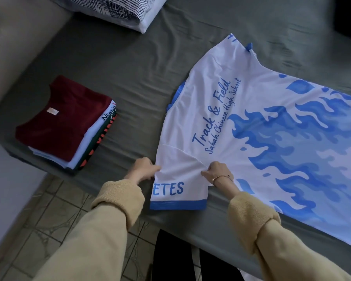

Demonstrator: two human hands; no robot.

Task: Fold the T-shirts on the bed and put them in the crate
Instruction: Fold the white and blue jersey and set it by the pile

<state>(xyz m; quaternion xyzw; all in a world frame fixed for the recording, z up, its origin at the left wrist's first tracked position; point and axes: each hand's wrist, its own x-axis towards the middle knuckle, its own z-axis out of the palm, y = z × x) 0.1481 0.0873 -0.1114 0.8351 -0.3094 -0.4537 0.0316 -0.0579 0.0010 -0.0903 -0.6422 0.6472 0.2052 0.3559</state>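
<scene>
My left hand (143, 169) and right hand (216, 172) both pinched the white T-shirt's (221, 126) sleeve (180, 179) at the frame's lower centre on the bed (130, 63).

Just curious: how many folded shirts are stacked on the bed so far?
4 at least: maroon shirt on top, white, dark green and black beneath; more may be hidden.

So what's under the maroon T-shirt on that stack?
Under the maroon T-shirt only edges show: a white shirt, then a dark one with orange print. The rest is covered.
</scene>
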